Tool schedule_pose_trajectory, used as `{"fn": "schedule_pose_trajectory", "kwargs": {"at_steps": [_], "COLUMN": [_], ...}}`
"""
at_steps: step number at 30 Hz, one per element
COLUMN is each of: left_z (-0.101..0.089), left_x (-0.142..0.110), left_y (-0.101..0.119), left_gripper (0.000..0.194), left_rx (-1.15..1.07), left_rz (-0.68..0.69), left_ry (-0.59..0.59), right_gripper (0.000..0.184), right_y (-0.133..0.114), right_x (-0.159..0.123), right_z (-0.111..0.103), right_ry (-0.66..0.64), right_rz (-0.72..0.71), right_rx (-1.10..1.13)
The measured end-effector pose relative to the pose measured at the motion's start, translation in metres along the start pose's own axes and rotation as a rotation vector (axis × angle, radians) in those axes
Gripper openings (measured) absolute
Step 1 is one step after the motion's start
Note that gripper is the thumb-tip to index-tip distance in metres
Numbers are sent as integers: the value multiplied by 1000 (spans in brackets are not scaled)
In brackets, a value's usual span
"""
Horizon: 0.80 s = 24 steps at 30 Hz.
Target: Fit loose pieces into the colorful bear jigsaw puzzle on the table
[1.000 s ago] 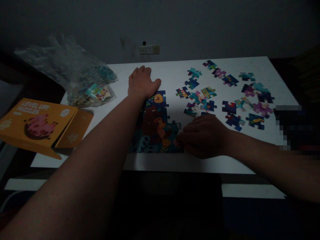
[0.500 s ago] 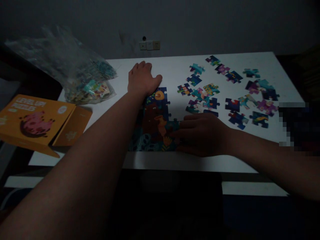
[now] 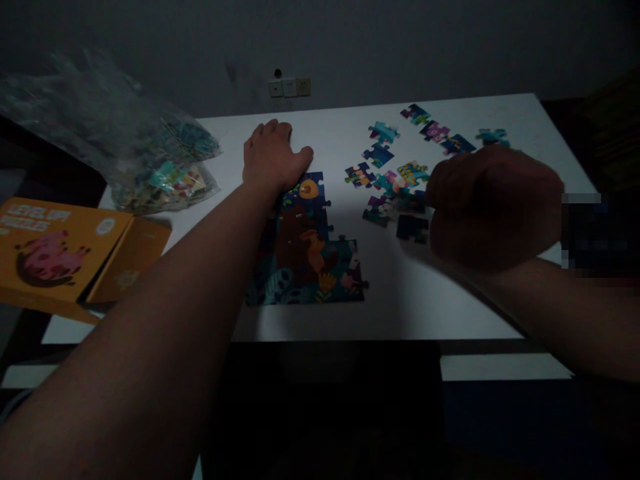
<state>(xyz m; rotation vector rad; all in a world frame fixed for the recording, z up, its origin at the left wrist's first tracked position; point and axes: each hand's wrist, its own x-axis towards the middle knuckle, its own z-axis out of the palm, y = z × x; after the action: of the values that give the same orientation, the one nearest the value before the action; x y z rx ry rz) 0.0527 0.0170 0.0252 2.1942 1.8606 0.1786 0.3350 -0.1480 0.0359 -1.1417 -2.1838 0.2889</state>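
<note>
**A:** Your right hand (image 3: 493, 207) has come up off the assembled puzzle section (image 3: 305, 247). A second ago it was pressed down at that section's lower right corner; now it hangs over the loose pieces (image 3: 395, 180), closer to the camera. The corner piece (image 3: 356, 275) sits joined to the block with nothing touching it, so I'd read that piece as seated.

**B:** And your left hand?

**A:** Your left hand (image 3: 273, 157) hasn't moved. It lies flat, fingers spread and palm down on the table (image 3: 400, 300), at the top edge of the assembled section. It pins the section and grips nothing.

**B:** Is your right hand carrying a piece?

**A:** Can't tell. You only get the back of it, with the fingers curled under and away from view. It could be loosely closed on nothing or pinching a piece. The frame is dark too, which doesn't help.

**B:** What else is lost?

**A:** Your right hand blocks most of the loose pieces on the right side of the table. Only the far row (image 3: 440, 133) and the cluster near the middle show. One dark piece (image 3: 413, 228) sits just beside the hand's lower edge, apart from the assembled section. Your left forearm covers the section's left side. The plastic bag (image 3: 160, 167) and the orange box (image 3: 65, 247) sit off to the left, with the box hanging over the table edge. There's a blurred patch at far right and I can't read what's in it.
</note>
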Motion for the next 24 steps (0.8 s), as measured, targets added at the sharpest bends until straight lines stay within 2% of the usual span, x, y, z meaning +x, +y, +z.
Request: {"fn": "schedule_pose_trajectory", "kwargs": {"at_steps": [1,2,3,4,6,8,13,16,19,21,24], "left_z": [0,1,1,1,2,4,5,3,-3,-7,-11], "left_x": [0,1,1,2,4,8,18,23,28,32,39], "left_y": [-1,-1,-2,-2,-3,-4,-8,-10,-10,-8,-3], "left_gripper": [123,123,123,123,123,126,143,147,147,150,156], "left_rx": [5,11,13,11,1,3,15,6,22,39,56], "left_rz": [-2,-5,-9,-13,-26,-40,-55,-49,-36,-39,-60], "left_ry": [-6,-14,-17,-20,-29,-59,-134,-135,-156,-167,-160], "right_gripper": [51,52,50,48,53,61,63,59,58,57,57], "right_y": [4,9,13,16,19,17,7,8,19,29,44], "right_x": [5,10,15,19,25,29,36,37,36,35,34], "right_z": [0,1,1,0,-4,-8,-8,-7,-8,-9,-14], "right_ry": [225,365,480,527,531,540,631,667,686,629,442], "right_rz": [51,135,234,333,507,619,743,740,697,637,493], "right_rx": [64,198,349,495,686,758,977,1103,1104,1008,763]}}
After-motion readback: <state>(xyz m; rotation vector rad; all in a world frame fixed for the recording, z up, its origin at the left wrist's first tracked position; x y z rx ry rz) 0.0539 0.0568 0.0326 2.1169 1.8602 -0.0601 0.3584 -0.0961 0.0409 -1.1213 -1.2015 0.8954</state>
